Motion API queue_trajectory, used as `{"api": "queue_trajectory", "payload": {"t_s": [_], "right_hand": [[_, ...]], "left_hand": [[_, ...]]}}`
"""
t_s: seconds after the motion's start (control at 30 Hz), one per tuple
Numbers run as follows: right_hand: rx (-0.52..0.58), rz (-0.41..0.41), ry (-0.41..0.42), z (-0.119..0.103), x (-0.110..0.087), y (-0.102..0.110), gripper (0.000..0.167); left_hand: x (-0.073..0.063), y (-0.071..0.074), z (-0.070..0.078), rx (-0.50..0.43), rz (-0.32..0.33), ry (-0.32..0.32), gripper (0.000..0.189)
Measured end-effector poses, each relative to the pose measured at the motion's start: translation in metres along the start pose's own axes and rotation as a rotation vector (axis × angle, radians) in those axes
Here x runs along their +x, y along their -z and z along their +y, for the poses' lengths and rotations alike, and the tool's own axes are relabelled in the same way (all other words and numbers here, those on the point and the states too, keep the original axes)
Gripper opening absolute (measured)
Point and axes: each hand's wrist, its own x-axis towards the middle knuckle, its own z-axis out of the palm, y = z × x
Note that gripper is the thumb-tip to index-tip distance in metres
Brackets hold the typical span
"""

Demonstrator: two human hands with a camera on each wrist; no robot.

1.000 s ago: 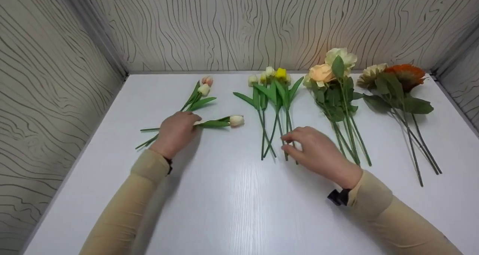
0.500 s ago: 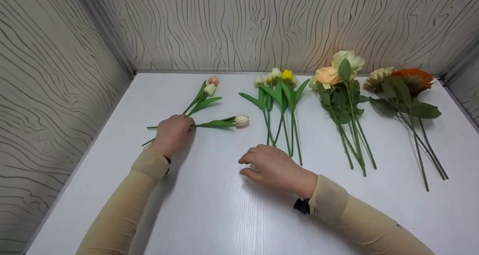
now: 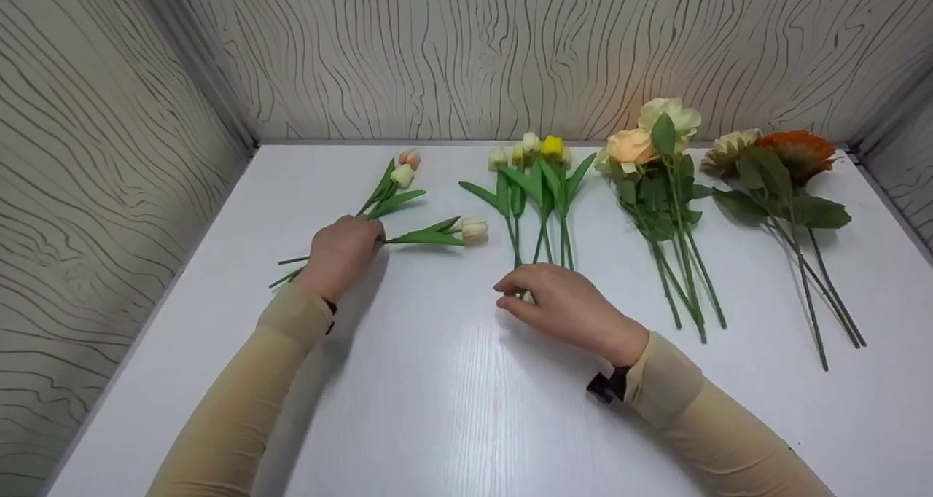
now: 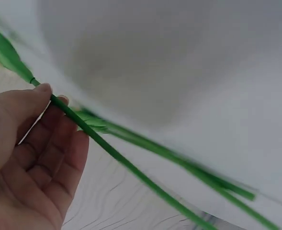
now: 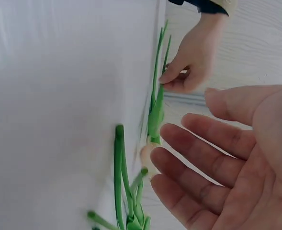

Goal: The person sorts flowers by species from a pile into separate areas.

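My left hand [image 3: 342, 256] pinches the green stem of a white tulip [image 3: 474, 231] between thumb and fingertips, with the bloom pointing right. In the left wrist view the held stem [image 4: 112, 151] runs diagonally past the fingers. Behind that hand lie a white tulip [image 3: 402, 176] and a pink tulip [image 3: 410, 159], their stems partly hidden by it. My right hand [image 3: 568, 307] holds nothing; its fingers are loosely bent, as the palm [image 5: 246, 191] shows in the right wrist view. It overlaps the lower stems of a group of white and yellow tulips [image 3: 539, 184] in the head view.
Right of the tulips lies a bunch of peach and cream roses [image 3: 630, 147]. Farther right are an orange flower [image 3: 798, 154] and a beige one [image 3: 731, 151] with dark leaves. A patterned wall [image 3: 466, 52] stands behind the white table [image 3: 408, 409].
My right hand has moved left from beside the tulip stems, then slightly back right and away from me over their lower ends. My left hand keeps its pinch; the held tulip has tilted slightly.
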Motion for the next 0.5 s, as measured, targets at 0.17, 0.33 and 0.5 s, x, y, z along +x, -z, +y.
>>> {"api": "queue_trajectory", "payload": {"t_s": [0.17, 0.33, 0.5], "right_hand": [[0.140, 0.042, -0.150, 0.011, -0.004, 0.019, 0.022], [0.383, 0.094, -0.246, 0.014, -0.006, 0.029, 0.024], [0.574, 0.076, -0.273, 0.014, -0.006, 0.028, 0.030]], "left_hand": [[0.011, 0.024, 0.035, -0.376, 0.032, 0.010, 0.012], [0.022, 0.035, 0.095, -1.041, 0.007, -0.001, 0.018], [0.029, 0.031, 0.141, -1.377, 0.032, -0.020, 0.024]]}}
